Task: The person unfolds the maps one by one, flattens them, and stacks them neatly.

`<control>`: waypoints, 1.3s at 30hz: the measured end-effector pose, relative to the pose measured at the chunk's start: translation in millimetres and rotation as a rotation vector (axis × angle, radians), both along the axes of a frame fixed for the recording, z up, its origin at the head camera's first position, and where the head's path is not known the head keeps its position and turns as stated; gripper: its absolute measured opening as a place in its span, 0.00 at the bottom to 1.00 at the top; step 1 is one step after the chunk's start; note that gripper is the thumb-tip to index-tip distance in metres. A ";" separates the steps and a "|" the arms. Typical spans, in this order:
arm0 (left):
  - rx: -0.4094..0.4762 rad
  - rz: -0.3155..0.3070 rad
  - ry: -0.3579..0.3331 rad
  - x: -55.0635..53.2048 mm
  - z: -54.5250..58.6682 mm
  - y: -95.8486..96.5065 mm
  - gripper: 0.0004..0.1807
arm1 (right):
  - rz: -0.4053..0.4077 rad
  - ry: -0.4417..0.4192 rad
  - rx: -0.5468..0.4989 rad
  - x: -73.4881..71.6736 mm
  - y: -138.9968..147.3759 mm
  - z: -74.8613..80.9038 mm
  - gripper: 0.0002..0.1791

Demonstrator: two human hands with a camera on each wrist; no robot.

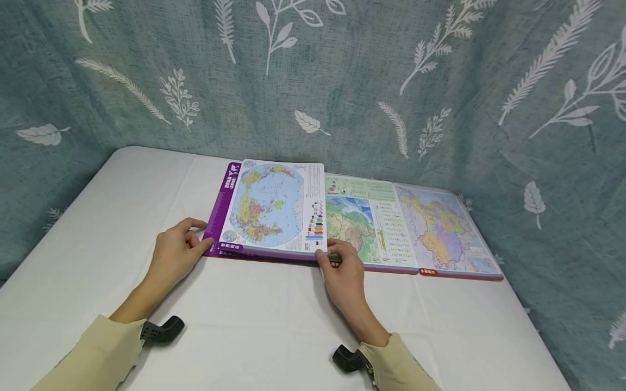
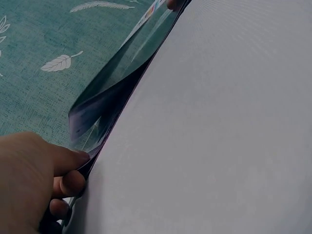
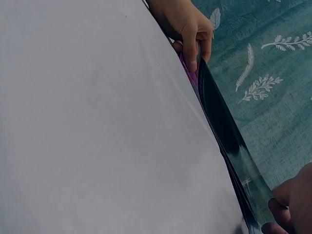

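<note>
A folding world map [image 1: 269, 206] with a purple border lies in the middle of the table in the head view. Its top panel is lifted a little off the layer below, as the gap in the left wrist view shows. My left hand [image 1: 176, 252] pinches the purple lower-left corner of the under layer between thumb and fingers. At the top panel's lower-right corner, my right hand [image 1: 344, 271] pinches the edge, thumb on top. Both wrist views show the raised panel [image 2: 92, 112] and the thin glossy edge side-on. The fingertips beneath the edges are partly hidden.
To the right, partly under the world map, lie unfolded map panels: a green relief map [image 1: 349, 225] and a pastel-coloured map [image 1: 445, 228] with red labels. They sit on a white tablecloth [image 1: 244, 326]. A teal curtain [image 1: 342, 81] with white leaf prints hangs close behind.
</note>
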State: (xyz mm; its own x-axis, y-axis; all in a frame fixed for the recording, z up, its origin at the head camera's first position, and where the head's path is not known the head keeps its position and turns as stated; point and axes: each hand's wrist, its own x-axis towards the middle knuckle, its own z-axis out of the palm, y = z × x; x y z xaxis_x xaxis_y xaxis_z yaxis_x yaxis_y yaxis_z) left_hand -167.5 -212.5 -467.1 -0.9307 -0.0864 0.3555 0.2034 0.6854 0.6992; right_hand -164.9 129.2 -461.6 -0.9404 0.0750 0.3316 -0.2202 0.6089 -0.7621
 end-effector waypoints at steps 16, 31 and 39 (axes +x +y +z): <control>0.003 0.013 -0.043 -0.1 0.3 2.6 0.17 | -0.060 -0.002 -0.168 -1.3 17.2 2.2 0.10; -0.004 0.014 -0.050 0.1 0.2 2.8 0.17 | -0.118 -0.028 -0.157 -4.2 37.7 1.2 0.13; -0.002 0.022 -0.063 0.3 3.2 0.4 0.17 | -0.144 -0.018 -0.161 -5.8 54.6 2.4 0.15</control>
